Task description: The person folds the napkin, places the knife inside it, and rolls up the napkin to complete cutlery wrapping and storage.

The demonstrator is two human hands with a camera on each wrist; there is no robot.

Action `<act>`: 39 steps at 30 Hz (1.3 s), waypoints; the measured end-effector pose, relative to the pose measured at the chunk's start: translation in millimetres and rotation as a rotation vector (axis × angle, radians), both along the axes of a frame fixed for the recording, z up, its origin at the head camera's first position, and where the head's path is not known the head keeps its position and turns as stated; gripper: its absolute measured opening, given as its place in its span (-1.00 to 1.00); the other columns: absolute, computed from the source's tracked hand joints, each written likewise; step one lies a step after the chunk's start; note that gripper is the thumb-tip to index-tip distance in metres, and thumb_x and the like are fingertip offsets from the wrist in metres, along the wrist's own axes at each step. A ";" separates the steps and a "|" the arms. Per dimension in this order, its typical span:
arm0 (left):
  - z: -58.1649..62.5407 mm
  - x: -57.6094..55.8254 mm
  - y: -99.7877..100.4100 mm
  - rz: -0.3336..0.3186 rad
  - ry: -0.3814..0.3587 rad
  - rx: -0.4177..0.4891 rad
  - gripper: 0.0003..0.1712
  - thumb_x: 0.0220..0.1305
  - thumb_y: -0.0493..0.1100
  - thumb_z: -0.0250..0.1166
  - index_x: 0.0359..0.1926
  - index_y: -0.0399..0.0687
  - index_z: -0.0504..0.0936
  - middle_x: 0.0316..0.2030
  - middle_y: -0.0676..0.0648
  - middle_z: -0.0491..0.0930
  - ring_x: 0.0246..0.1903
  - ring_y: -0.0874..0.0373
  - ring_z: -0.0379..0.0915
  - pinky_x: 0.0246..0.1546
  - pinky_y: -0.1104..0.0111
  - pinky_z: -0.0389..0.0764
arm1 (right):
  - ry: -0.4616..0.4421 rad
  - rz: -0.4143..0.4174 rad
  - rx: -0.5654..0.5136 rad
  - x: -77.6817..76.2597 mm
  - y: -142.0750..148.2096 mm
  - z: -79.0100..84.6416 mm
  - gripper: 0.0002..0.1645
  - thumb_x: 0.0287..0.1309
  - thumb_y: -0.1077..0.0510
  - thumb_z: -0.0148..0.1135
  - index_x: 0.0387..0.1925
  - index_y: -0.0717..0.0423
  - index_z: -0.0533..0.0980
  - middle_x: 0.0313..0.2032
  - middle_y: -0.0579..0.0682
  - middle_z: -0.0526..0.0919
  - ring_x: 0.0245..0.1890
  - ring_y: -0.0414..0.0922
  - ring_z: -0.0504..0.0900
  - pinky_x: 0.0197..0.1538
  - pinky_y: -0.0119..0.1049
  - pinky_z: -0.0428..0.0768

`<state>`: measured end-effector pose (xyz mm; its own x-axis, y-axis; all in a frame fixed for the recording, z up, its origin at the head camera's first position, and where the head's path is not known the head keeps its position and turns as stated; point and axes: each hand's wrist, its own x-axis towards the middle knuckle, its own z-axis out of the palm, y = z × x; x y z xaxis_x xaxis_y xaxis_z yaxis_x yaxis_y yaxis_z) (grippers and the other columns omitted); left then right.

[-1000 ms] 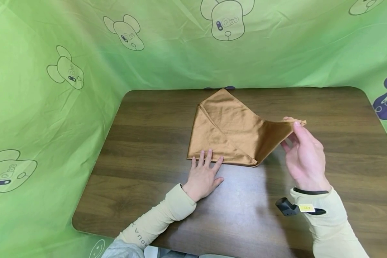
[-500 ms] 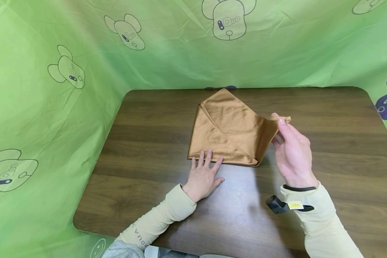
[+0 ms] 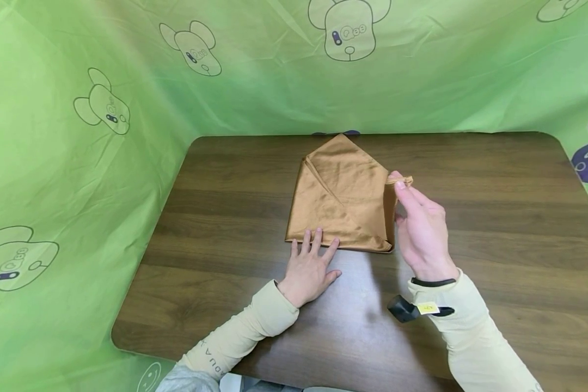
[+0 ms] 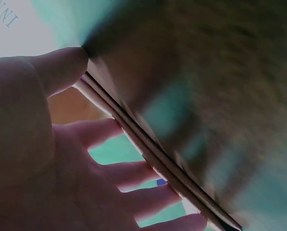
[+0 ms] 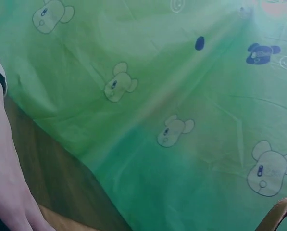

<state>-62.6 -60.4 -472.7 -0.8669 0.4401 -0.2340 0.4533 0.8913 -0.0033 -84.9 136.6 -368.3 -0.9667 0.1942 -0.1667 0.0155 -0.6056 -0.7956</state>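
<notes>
A brown satin cloth (image 3: 345,204), folded into layers with a peak at the far side, lies on the wooden table. My left hand (image 3: 307,271) rests palm down, fingers spread and straight, their tips on the cloth's near edge. Up close in the left wrist view, the layered edge runs past the fingertips of my left hand (image 4: 93,149). My right hand (image 3: 423,234) pinches the tip of a raised flap (image 3: 390,212) at the cloth's right side, holding it upright above the table. A narrow hemmed end (image 3: 406,180) sticks out beyond its thumb.
Around the cloth spreads the dark wooden tabletop (image 3: 215,228), with rounded corners. Green fabric (image 3: 255,87) printed with bear heads hangs behind and to the left of it. A small black camera (image 3: 403,308) is strapped to the right wrist.
My right hand has moved left with the pinched flap, which now stands steeper and closer to the rest of the cloth. My left hand has stayed put.
</notes>
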 end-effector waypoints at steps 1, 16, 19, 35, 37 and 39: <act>0.1 0.2 0.0 -0.001 0.001 -0.001 -0.21 0.35 0.37 -0.03 0.50 0.33 0.04 0.50 -0.20 -0.01 0.48 -0.20 -0.09 0.34 -0.16 0.18 | -0.004 0.013 0.003 -0.2 -2.2 -0.5 -0.71 0.20 0.18 0.30 -0.04 0.13 0.65 0.29 -0.07 0.47 0.45 -0.21 0.14 0.38 -0.17 -0.04; -1.7 -2.2 -7.9 -0.025 -0.014 0.095 -0.18 0.34 0.33 0.05 0.50 0.21 0.07 0.50 -0.24 -0.03 0.46 -0.25 -0.06 0.32 -0.13 0.24 | -0.052 0.111 0.046 -4.7 -30.9 -26.9 -0.80 0.25 0.12 0.25 -0.40 0.06 0.74 0.14 -0.10 0.54 0.23 -0.23 0.34 0.16 -0.13 0.41; -0.2 -2.8 -12.9 -0.051 -0.014 0.154 -0.18 0.33 0.31 0.08 0.50 0.15 0.10 0.49 -0.27 -0.01 0.45 -0.27 -0.03 0.31 -0.13 0.26 | -0.069 0.110 0.093 -5.3 -37.7 -34.0 -0.82 0.26 0.15 0.23 -0.34 0.01 0.74 0.17 -0.05 0.53 0.16 -0.22 0.40 -0.04 -0.28 0.54; 13.4 -7.3 -57.5 0.164 -0.075 0.155 -0.19 0.32 0.24 0.15 0.47 0.06 0.17 0.48 -0.31 -0.02 0.46 -0.32 -0.10 0.32 -0.19 0.18 | 0.138 0.224 0.956 -8.3 -75.3 -69.2 -0.61 0.29 0.10 0.20 0.03 0.30 0.58 0.34 0.24 0.36 0.31 0.12 0.41 0.33 -0.08 0.37; 13.9 -7.7 -62.5 0.176 -0.114 0.159 -0.19 0.32 0.23 0.15 0.48 0.07 0.16 0.48 -0.31 -0.01 0.45 -0.33 -0.09 0.32 -0.20 0.18 | 0.148 0.267 1.005 -7.3 -78.7 -70.5 -0.61 0.30 0.09 0.19 0.04 0.26 0.59 0.35 0.25 0.33 0.30 0.15 0.41 0.29 -0.06 0.41; 15.1 -7.8 -66.1 0.178 -0.143 0.162 -0.19 0.33 0.22 0.15 0.49 0.08 0.14 0.48 -0.30 0.01 0.44 -0.32 -0.06 0.30 -0.21 0.20 | 0.142 0.305 1.040 -7.3 -81.4 -71.7 -0.61 0.31 0.08 0.18 0.05 0.23 0.59 0.36 0.25 0.31 0.32 0.16 0.38 0.25 -0.06 0.45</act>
